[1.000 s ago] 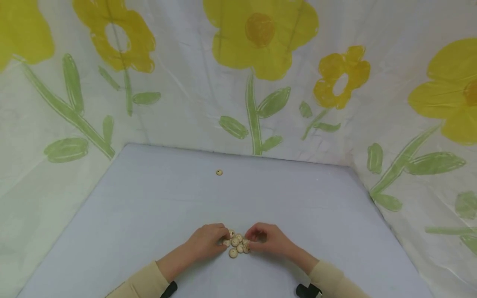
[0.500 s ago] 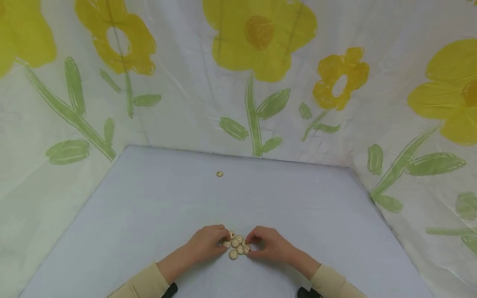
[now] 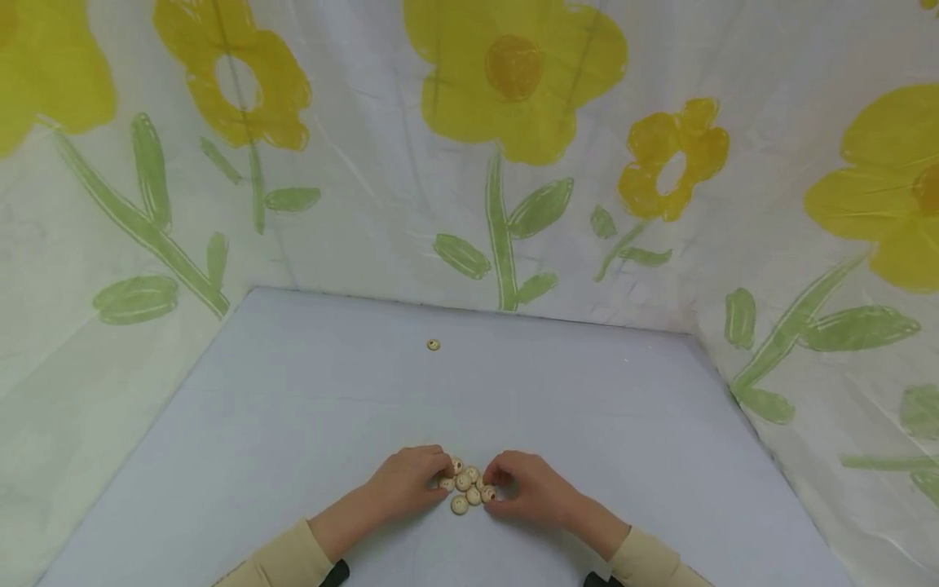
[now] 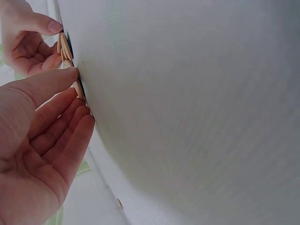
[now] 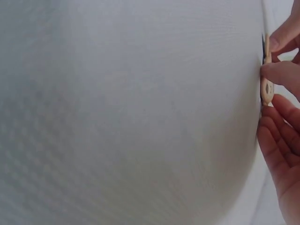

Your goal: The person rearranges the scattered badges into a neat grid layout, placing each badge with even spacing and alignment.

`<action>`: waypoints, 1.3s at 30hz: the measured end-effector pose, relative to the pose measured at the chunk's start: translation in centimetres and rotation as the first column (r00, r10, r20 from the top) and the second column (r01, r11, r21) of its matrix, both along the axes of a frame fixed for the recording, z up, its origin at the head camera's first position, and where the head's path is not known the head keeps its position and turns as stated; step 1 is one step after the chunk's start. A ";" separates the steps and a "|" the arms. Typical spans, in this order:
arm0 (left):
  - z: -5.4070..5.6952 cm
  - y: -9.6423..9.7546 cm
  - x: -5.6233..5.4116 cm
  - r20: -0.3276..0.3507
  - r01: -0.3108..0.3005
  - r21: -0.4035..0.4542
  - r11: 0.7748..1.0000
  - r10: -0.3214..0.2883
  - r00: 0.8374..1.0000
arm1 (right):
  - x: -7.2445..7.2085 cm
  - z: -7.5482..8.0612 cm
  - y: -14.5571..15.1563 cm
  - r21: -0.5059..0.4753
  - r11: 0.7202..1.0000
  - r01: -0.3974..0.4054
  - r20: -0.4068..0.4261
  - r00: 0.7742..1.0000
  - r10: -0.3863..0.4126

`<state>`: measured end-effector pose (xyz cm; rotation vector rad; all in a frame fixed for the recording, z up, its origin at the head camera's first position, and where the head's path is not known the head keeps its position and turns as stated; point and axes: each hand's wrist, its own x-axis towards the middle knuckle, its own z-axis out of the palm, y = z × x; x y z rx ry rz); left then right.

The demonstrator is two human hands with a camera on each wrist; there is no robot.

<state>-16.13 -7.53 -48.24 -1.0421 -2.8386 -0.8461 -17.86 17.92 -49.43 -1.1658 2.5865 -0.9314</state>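
Note:
Several small round wooden discs with dark face-like marks lie in a close cluster [image 3: 463, 482] on the table, between the two hands in the head view. At its left side, my left hand [image 3: 407, 481] pinches an edge disc [image 3: 446, 484] between thumb and fingers. On the opposite side my right hand [image 3: 534, 489] holds another disc [image 3: 488, 494] between thumb and fingertips, its dark spot showing. The left wrist view has the left hand [image 4: 51, 126] low at the table, with thin disc edges [image 4: 64, 49] beyond its thumb. A disc [image 5: 267, 89] shows between the right hand's thumb and fingers.
A single wooden disc [image 3: 434, 345] lies apart near the table's far edge. The pale table [image 3: 352, 391] is bordered at the back and sides by white sheeting [image 3: 367, 204] painted with yellow flowers.
The right hand's disc has shifted slightly right of the cluster and more of its face shows. The left hand stays in place. The whole head view has moved a little.

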 end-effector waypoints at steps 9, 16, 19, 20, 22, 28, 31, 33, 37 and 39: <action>0.2 0.1 0.1 0.037 -0.009 -0.007 1.000 0.009 0.999 | 0.5 0.0 -0.4 0.035 0.999 0.007 -0.071 0.997 -0.005; 0.1 0.1 0.1 0.046 -0.015 -0.008 1.000 0.015 0.999 | 1.2 0.4 -0.8 0.107 0.993 0.050 -0.149 0.988 -0.034; 0.0 0.1 0.1 0.046 -0.017 -0.007 1.000 0.017 0.999 | 1.3 0.5 -0.9 0.118 0.991 0.058 -0.192 0.981 -0.034; 0.0 0.1 0.1 0.045 -0.017 -0.008 1.000 0.018 0.999 | 1.3 0.5 -0.9 0.117 0.991 0.057 -0.207 0.978 -0.032; 0.0 0.1 0.1 0.041 -0.017 -0.006 1.000 0.017 0.999 | 1.3 0.3 -0.9 0.113 0.992 0.055 -0.226 0.974 -0.028; 0.1 0.0 0.1 0.044 -0.020 -0.010 1.000 0.021 0.999 | 1.3 0.2 -0.7 0.084 0.996 0.038 -0.214 0.977 -0.019; 0.1 0.0 0.1 0.048 -0.022 -0.009 1.000 0.022 0.999 | 1.2 0.3 -0.7 0.089 0.995 0.036 -0.187 0.982 -0.019; 0.1 0.0 0.1 0.048 -0.024 -0.008 1.000 0.024 0.999 | 1.1 0.3 -0.7 0.095 0.995 0.036 -0.179 0.984 -0.019; 0.2 0.0 0.2 0.051 -0.022 -0.008 1.000 0.023 0.998 | 1.0 0.3 -0.6 0.098 0.995 0.027 -0.181 0.983 -0.009; 0.2 0.0 0.2 0.052 -0.020 -0.009 1.000 0.021 0.998 | 0.9 0.2 -0.6 0.091 0.996 0.019 -0.184 0.983 -0.002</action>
